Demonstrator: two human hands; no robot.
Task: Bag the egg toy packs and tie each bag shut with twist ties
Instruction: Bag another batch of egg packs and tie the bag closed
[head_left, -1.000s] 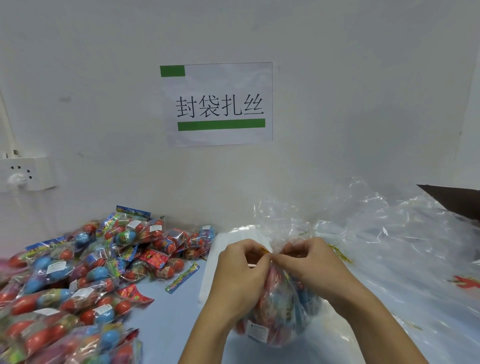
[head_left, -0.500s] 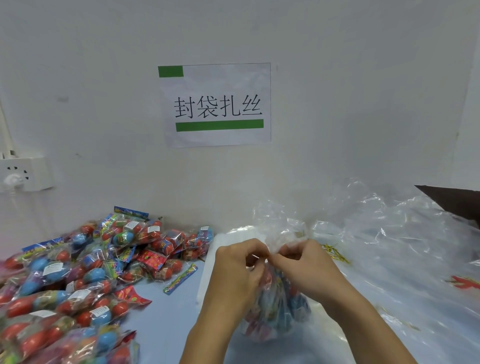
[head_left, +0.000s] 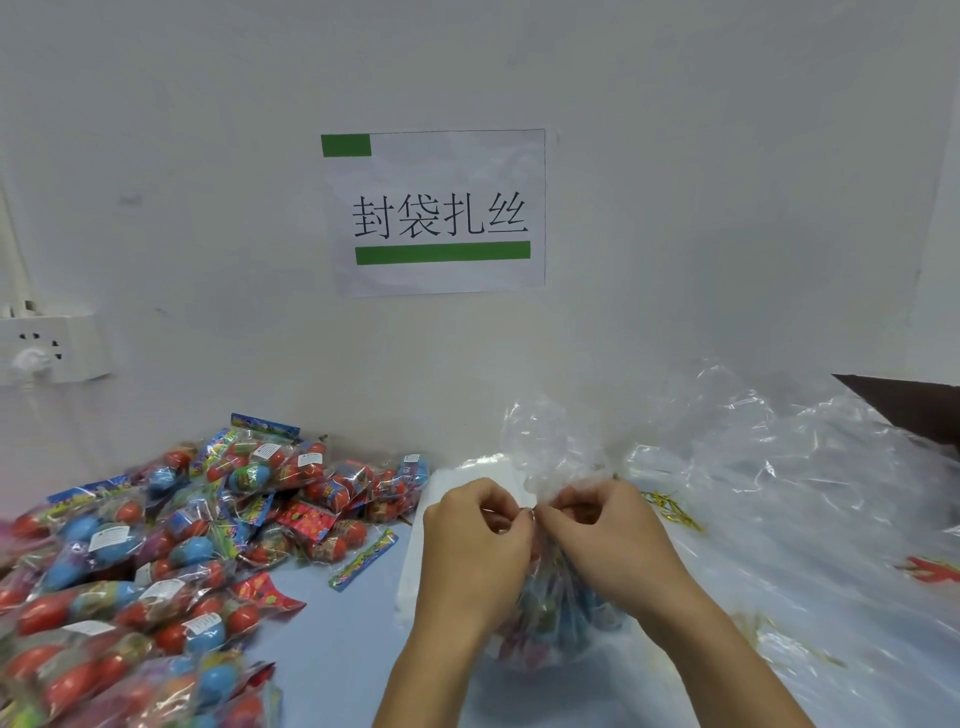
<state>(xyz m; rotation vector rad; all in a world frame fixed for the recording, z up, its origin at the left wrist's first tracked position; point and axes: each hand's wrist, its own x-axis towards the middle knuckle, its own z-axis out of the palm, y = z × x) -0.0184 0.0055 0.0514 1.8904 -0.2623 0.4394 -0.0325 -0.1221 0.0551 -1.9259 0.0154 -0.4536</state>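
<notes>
Bag (head_left: 558, 613), stuffed with egg toy packs, stood upright on the counter (head_left: 337, 639) directly beneath both hands, its gathered neck (head_left: 550, 467) rising vertically between them. Left hand (head_left: 475, 540) and right hand (head_left: 605, 535) met knuckle to knuckle, each pinching the twist tie (head_left: 531, 512), which lay crosswise to that neck.

A heap of egg toy packs (head_left: 171, 561) is filling the table's left side, reaching to the wall (head_left: 675, 208). A strip of bare blue table (head_left: 353, 639) is lying open between that heap and the two hands, with one loose strip pack (head_left: 363, 560) sitting in it. Crumpled clear plastic bags (head_left: 789, 493) are crowding the right side, and a dark box corner (head_left: 914, 405) is jutting in above them.
</notes>
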